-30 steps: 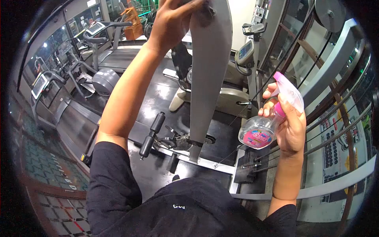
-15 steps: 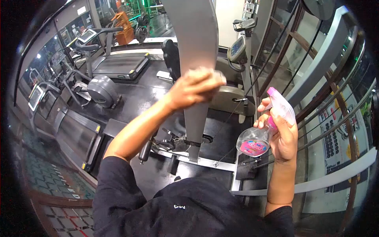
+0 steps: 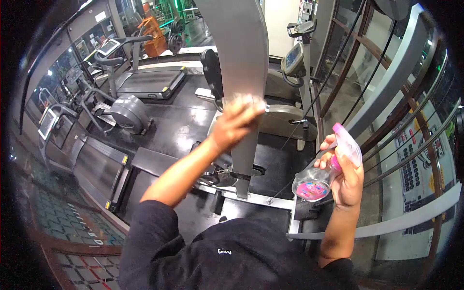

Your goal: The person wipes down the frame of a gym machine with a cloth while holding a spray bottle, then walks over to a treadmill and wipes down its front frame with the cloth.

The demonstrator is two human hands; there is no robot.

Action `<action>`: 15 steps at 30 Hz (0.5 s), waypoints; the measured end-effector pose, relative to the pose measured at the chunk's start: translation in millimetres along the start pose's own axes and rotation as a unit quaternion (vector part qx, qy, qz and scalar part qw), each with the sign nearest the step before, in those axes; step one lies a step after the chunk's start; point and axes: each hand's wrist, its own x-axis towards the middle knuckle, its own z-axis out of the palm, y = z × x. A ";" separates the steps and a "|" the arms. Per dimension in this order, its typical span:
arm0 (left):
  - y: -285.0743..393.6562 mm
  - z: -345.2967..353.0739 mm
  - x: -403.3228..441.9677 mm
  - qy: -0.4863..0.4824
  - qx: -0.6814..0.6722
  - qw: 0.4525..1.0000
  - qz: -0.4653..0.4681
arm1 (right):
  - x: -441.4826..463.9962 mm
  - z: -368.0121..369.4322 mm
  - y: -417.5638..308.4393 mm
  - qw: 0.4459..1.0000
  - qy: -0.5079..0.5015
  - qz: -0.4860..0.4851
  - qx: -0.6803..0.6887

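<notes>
Left hand [image 3: 235, 122] is apparently wiping the tall grey metal upright [image 3: 241, 58], fingers too blurred to tell; right hand [image 3: 347, 176] is gripping the clear pink-topped spray bottle [image 3: 311, 188] off to its right; next stroke likely needing steady contact.

The post [image 3: 241, 53] is grey. To its right, the clear spray bottle [image 3: 305, 180] bears a pink label [image 3: 311, 191] with blue touches, and a whitish trigger head [image 3: 349, 148] with pink nozzle [image 3: 337, 127]. Below the post, the shirt [image 3: 212, 261] is black with white lettering [image 3: 224, 252]. Left of the post, the nearer treadmill [image 3: 98, 166] is black with yellow marks [image 3: 124, 159].
</notes>
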 end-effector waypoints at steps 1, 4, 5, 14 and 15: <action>8.4 11.5 -28.4 -0.031 -0.022 0.999 0.004 | -3.1 -1.1 4.0 1.000 0.001 0.005 0.006; 33.6 27.9 -56.7 -0.055 0.013 0.997 -0.043 | -10.2 -2.4 11.9 0.999 0.015 0.036 0.019; 37.2 24.0 -53.5 -0.060 0.014 0.996 -0.061 | -11.1 -3.2 14.6 0.999 0.011 0.043 0.010; -24.5 -38.6 103.5 0.167 0.158 0.968 -0.098 | 0.9 11.9 29.2 0.996 -0.057 0.048 -0.041; -33.6 -42.2 113.6 0.190 0.166 0.963 -0.096 | 1.3 15.4 29.9 0.996 -0.061 0.049 -0.041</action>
